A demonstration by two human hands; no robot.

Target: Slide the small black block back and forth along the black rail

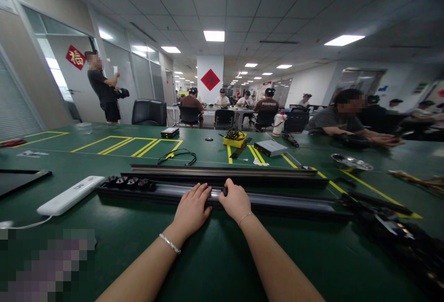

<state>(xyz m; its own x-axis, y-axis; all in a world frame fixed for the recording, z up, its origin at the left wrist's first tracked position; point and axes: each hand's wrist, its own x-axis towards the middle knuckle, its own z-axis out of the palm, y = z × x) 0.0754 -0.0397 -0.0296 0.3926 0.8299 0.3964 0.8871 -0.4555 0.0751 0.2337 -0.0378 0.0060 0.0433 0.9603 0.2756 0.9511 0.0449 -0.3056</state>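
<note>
Fingers [198, 191] at work on a black rail [287, 201]

Nine o'clock from the hands, I see a white power strip [72, 195]; nearer, small black blocks [132, 182] sit in the rail, which runs nine to three. The left hand [191, 207] rests on it, loosely outstretched, gripping nothing visible. The right hand [236, 200] curls closed around a small black piece [225, 191]. Just past three lies a dark heap [398, 235].

Room nr side of blk track [277, 203], but 2nd rail [277, 180] blocks behind, pwr strip [74, 195] L.
</note>
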